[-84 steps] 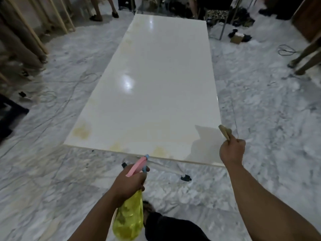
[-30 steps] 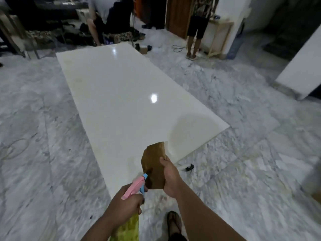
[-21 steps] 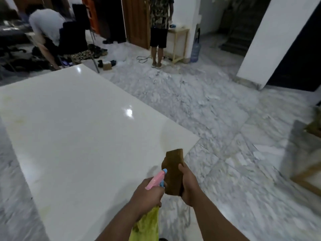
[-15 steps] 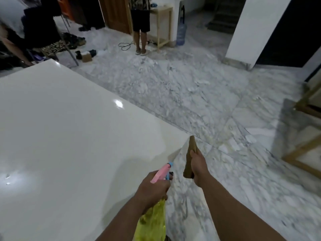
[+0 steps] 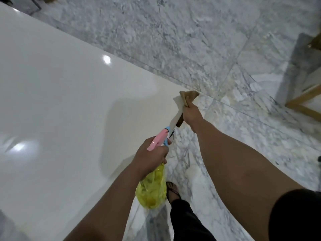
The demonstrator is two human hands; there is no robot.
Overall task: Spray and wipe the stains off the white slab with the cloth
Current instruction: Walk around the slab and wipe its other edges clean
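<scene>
While left hand (image 5: 151,158) grips spray bottle (image 5: 152,186) by pink trigger neck, right hand (image 5: 191,114) fist-clenches brown cloth (image 5: 188,96) over near-right corner of white slab (image 5: 66,101). Cloth soft, light: bunch into pad. Slab glossy, likely slick.

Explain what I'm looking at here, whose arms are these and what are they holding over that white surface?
This is one picture from a camera worn on a person's head, looking down at their own arms. There is no machine. The left hand grips a spray bottle with a pink trigger and yellow body. The right hand clutches a brown cloth at the corner of the glossy white slab. Nothing else lies on the slab. Around it is grey marble floor.
</scene>
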